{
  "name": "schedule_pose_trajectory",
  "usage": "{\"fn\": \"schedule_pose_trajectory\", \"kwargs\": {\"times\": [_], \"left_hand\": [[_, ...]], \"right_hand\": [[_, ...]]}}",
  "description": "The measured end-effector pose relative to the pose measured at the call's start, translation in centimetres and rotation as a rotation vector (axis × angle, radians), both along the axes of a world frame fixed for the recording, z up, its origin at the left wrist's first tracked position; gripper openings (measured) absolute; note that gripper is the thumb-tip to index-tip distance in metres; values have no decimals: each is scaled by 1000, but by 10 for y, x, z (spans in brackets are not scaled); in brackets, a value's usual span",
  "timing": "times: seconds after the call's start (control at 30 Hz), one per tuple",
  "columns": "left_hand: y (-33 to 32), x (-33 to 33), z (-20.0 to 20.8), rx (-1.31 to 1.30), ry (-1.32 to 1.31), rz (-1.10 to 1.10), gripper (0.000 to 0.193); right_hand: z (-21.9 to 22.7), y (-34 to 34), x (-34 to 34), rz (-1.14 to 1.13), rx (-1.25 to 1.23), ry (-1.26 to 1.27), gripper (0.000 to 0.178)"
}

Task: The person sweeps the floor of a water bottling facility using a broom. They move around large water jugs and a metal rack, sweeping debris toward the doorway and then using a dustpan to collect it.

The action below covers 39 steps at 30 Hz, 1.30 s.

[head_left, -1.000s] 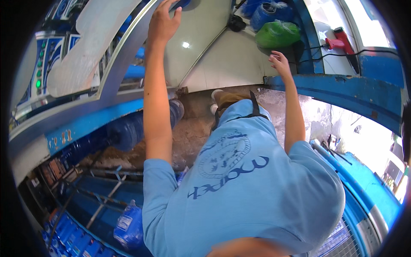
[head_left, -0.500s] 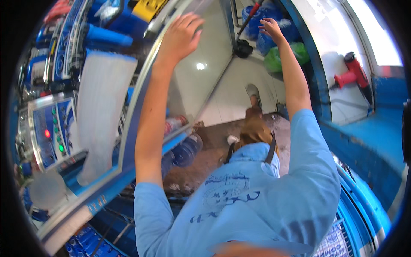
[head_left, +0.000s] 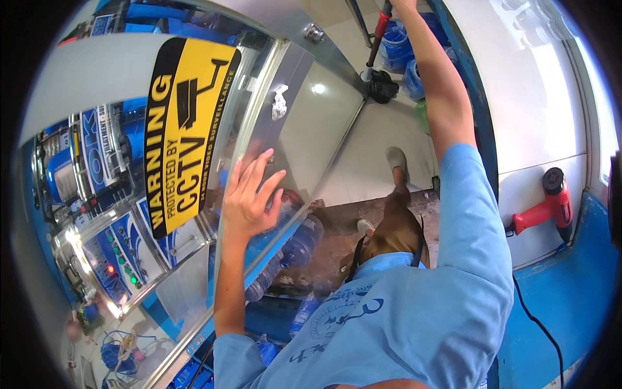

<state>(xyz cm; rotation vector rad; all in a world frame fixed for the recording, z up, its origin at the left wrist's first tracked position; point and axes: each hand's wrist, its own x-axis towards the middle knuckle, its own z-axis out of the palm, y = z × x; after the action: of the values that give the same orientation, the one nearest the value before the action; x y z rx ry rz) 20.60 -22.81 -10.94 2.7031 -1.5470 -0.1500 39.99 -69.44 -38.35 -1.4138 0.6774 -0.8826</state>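
Observation:
My left hand (head_left: pixel 251 198) lies flat with fingers spread on a glass panel (head_left: pixel 311 123) set in a shiny metal frame (head_left: pixel 262 129). A yellow and black warning sign (head_left: pixel 184 129) is stuck on the glass just left of that hand. My right arm reaches up along a blue door post (head_left: pixel 473 97). My right hand (head_left: pixel 400 5) is cut off by the top edge, close to a red mop handle (head_left: pixel 382 29), and its grip is hidden. Below I see my light blue shirt (head_left: pixel 402 318) and my shoes (head_left: pixel 395 159).
A red heat gun (head_left: pixel 551 204) rests on a blue ledge at the right, its black cord (head_left: pixel 538 324) trailing down. Blue water jugs (head_left: pixel 396 48) and a black mop head (head_left: pixel 382 84) stand on the floor ahead. Clear jugs (head_left: pixel 295 240) and a control panel with lights (head_left: pixel 120 259) show behind the glass.
The view has swung closer to the glass panel. My left hand has come down from the upper frame onto the glass beside the sign. My right arm stays raised.

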Motion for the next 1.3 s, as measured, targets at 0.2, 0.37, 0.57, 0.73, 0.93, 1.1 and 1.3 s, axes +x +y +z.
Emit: {"fn": "schedule_pose_trajectory", "kwargs": {"times": [0.2,0.37,0.57,0.73,0.93,1.1,1.3], "left_hand": [[9,-2,-5,25,-6,8,35],[5,-1,-1,9,15,26,35],[10,-4,-5,-9,30,51,37],[8,-5,-3,-28,7,38,38],[5,-5,-12,-103,-159,43,43],[13,-7,-29,-255,-227,38,37],[3,-9,-61,-519,-396,58,22]], "right_hand": [[62,-19,30,-242,-150,46,24],[22,-17,8,-250,-167,207,31],[-38,-11,-4,-116,83,333,33],[-14,-21,-30,-18,-97,451,55],[-52,73,-178,122,75,256,32],[-181,248,-456,371,110,1043,37],[-173,387,-818,34,889,1478,42]]}}
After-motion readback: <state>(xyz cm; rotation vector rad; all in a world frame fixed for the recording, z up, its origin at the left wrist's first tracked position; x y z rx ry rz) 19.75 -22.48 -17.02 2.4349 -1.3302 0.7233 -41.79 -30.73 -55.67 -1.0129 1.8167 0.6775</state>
